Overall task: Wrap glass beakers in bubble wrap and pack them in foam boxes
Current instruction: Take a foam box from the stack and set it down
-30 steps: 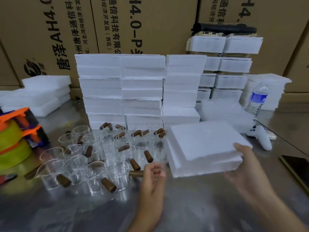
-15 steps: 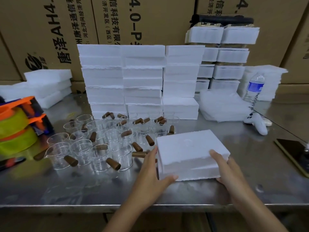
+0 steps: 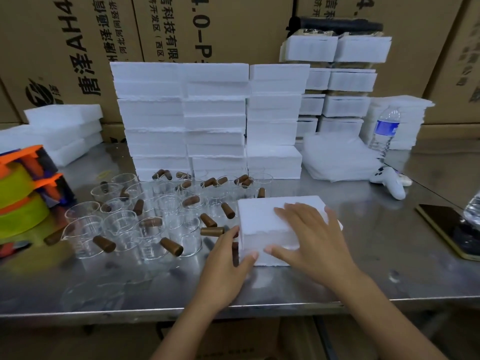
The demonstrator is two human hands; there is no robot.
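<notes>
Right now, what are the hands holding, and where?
The foam box, resting on the table. The left hand presses its near left corner; the right hand lies flat on its lid.

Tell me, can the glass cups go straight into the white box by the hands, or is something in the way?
Not yet. The foam box looks closed: its top half covers the inside, with the right hand resting on it.

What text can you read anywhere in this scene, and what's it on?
"唐泽" and "AH4", sideways, on the left carton.
"科技有限" and "4.0-P", sideways, on the middle carton.
Smaller print on both: too small to read.
Label on the bottle: too small.
Print on the right cartons: blurred.
</notes>
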